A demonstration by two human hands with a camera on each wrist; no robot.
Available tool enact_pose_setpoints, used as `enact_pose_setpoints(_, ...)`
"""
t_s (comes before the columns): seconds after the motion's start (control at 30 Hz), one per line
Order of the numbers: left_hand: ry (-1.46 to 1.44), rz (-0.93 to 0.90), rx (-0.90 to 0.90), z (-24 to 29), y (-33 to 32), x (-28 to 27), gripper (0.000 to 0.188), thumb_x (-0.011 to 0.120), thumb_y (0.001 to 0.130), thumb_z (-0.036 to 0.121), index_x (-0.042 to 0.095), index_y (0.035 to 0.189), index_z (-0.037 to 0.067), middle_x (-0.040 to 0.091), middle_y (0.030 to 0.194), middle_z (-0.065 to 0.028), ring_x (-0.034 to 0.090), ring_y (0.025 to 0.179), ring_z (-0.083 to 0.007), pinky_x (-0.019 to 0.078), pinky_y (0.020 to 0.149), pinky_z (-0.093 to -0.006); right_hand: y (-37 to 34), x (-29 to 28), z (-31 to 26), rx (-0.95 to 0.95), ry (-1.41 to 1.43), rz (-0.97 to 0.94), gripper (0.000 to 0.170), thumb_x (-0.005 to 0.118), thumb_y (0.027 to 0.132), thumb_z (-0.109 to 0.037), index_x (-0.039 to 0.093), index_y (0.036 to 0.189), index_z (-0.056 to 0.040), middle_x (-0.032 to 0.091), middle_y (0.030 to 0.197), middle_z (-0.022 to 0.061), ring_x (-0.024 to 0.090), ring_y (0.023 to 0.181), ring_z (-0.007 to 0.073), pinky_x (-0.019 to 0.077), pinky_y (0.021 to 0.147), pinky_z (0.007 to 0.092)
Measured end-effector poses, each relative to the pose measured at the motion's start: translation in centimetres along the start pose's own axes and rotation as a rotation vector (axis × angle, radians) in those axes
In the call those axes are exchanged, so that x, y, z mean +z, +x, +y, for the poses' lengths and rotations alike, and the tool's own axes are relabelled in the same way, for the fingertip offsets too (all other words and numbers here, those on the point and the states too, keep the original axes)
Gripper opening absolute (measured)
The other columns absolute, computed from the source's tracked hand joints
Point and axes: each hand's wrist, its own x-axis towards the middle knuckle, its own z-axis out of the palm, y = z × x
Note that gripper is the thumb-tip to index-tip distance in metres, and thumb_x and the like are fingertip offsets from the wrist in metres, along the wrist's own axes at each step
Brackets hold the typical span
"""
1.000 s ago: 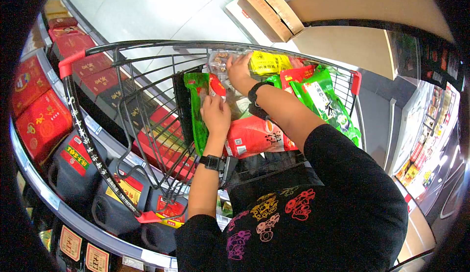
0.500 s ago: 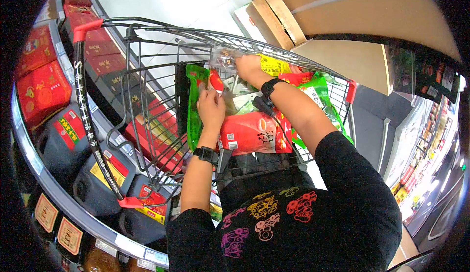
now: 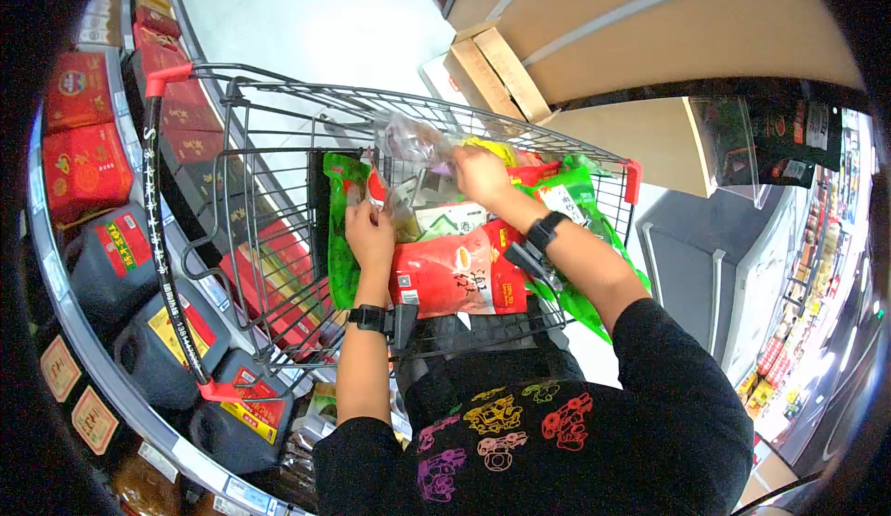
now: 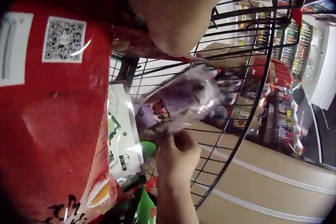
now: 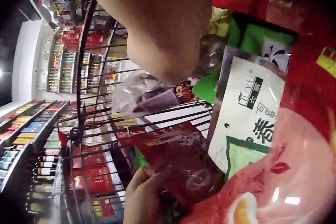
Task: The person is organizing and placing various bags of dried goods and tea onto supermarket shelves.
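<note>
My left hand (image 3: pixel 371 238) grips a shiny red packet (image 5: pixel 184 163) upright at the left end of the shopping cart's basket. A green bag (image 3: pixel 342 247) stands beside that hand. With curled fingers, my right hand (image 3: pixel 483 180) pinches the end of a clear plastic bag (image 4: pixel 173 100) with a purple label, near the basket's far side. Between and below the hands lie a white pouch (image 5: pixel 244 111) with green print and a large red bag (image 3: pixel 455 270). The red bag covers part of the pouch.
Wire bars of the cart (image 3: pixel 269 117) surround the goods. More green bags (image 3: pixel 580 200) and a yellow package (image 3: pixel 492 149) lie toward the right end. Shelves with dark jugs (image 3: pixel 172 330) and red boxes (image 3: pixel 88 163) run along the left. A cardboard box (image 3: pixel 497 70) stands beyond the cart.
The right hand has drawn the clear bag higher and away from the yellow package, leaving more of the white pouch showing. The left hand keeps its grip on the red packet. The head view has shifted.
</note>
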Motion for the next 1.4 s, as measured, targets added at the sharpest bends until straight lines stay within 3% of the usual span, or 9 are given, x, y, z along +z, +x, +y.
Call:
enact_pose_setpoints(0.33, 0.037, -0.111, 0.245, 2.1, -3.6, 1.4, 0.016, 0.054, 0.081, 0.018, 0.055, 0.086, 0.003, 0.054, 0.084, -0.0125, 0.052, 0.079, -0.0297, 0.0403, 0.069, -0.0399, -7.0, -10.0, -4.4, -0.101, 0.357, 0.397, 0.007, 0.055, 0.073, -0.005, 0.049, 0.073, -0.0014, 0.05, 0.068, 0.0163, 0.053, 0.058, 0.0337, 0.0439, 0.052, 0.0396)
enact_pose_setpoints(0.43, -0.458, -0.344, -0.474, 3.9, -3.3, 0.9, 0.018, 0.051, 0.084, 0.022, 0.055, 0.093, 0.007, 0.056, 0.092, -0.0079, 0.053, 0.085, -0.0244, 0.0416, 0.073, -0.0365, -8.1, -10.4, -6.3, -0.102, 0.48, 0.366, 0.015, 0.056, 0.068, -0.009, 0.049, 0.08, -0.0046, 0.049, 0.069, 0.0117, 0.053, 0.062, 0.0299, 0.0449, 0.055, 0.0384)
enact_pose_setpoints(0.57, -1.768, -0.434, -0.587, 5.3, -2.4, 0.5, 0.056, 0.047, 0.085, 0.042, 0.038, 0.127, 0.006, 0.049, 0.121, -0.0083, 0.046, 0.112, -0.0276, 0.0366, 0.094, -0.0404, -9.0, -11.6, -6.0, -0.471, 0.354, 0.387, 0.015, 0.057, 0.066, -0.012, 0.05, 0.078, -0.0062, 0.052, 0.072, 0.0089, 0.055, 0.067, 0.0281, 0.0455, 0.058, 0.038)
enact_pose_setpoints(0.67, -1.479, -0.509, -0.527, 5.1, -2.3, -3.2, 0.065, 0.039, 0.084, 0.055, 0.037, 0.129, 0.008, 0.046, 0.125, -0.0092, 0.045, 0.112, -0.0277, 0.0357, 0.095, -0.0416, -11.5, -12.2, -7.6, -0.6, 0.459, 0.286, 0.018, 0.058, 0.067, -0.018, 0.054, 0.079, -0.0055, 0.057, 0.081, 0.0104, 0.057, 0.076, 0.0307, 0.0468, 0.064, 0.0405)
enact_pose_setpoints(0.77, -1.448, -0.477, -0.662, 2.7, -3.0, -6.6, 0.072, 0.026, 0.082, 0.065, 0.037, 0.131, 0.014, 0.038, 0.133, -0.0118, 0.038, 0.118, -0.0276, 0.0315, 0.096, -0.0414, -10.8, -12.8, -9.2, -0.306, 0.16, -0.488, 0.025, 0.057, 0.07, -0.026, 0.053, 0.081, -0.0042, 0.056, 0.082, 0.0128, 0.057, 0.077, 0.0314, 0.0465, 0.064, 0.0426)
enact_pose_setpoints(0.9, -0.983, -0.26, -0.745, -1.2, -4.5, -8.2, 0.061, 0.032, 0.085, 0.058, 0.036, 0.131, 0.018, 0.038, 0.132, -0.0136, 0.039, 0.118, -0.0277, 0.0305, 0.093, -0.04, -8.8, -8.1, -4.4, 0.158, 0.13, 0.264, 0.046, 0.058, 0.072, -0.041, 0.051, 0.093, -0.0009, 0.058, 0.082, 0.0168, 0.06, 0.071, 0.0307, 0.0483, 0.058, 0.042)
enact_pose_setpoints(1.03, -0.23, -0.244, -0.165, -1.1, -4.6, -5.8, 0.053, 0.055, 0.084, 0.029, 0.036, 0.132, 0.017, 0.038, 0.129, -0.0179, 0.039, 0.116, -0.031, 0.0318, 0.095, -0.0404, -6.4, -6.3, -2.1, 0.507, 0.076, 0.105, 0.038, 0.056, 0.074, -0.036, 0.054, 0.091, -0.0015, 0.061, 0.079, 0.0141, 0.062, 0.069, 0.0297, 0.0493, 0.056, 0.0413)
enact_pose_setpoints(1.17, 0.31, -0.177, 0.24, 4.3, -5.7, -5.7, 0.055, 0.06, 0.075, 0.022, 0.042, 0.127, 0.016, 0.032, 0.131, -0.0216, 0.034, 0.117, -0.0392, 0.0255, 0.1, -0.0428, -5.3, -4.9, -2.3, 0.348, 0.035, 0.034, 0.027, 0.051, 0.075, -0.026, 0.06, 0.081, -0.0017, 0.062, 0.076, 0.0149, 0.062, 0.068, 0.0309, 0.0494, 0.058, 0.0424)
enact_pose_setpoints(1.4, -0.013, -0.027, 0.107, 3.0, -4.3, -6.4, 0.033, 0.048, 0.084, 0.015, 0.049, 0.114, 0.001, 0.049, 0.114, -0.0179, 0.045, 0.108, -0.0323, 0.0327, 0.093, -0.0394, -7.3, -10.1, -0.6, 0.127, 0.005, -0.093, 0.025, 0.05, 0.073, -0.023, 0.062, 0.069, -0.0016, 0.06, 0.066, 0.0184, 0.06, 0.064, 0.0337, 0.048, 0.058, 0.0453)
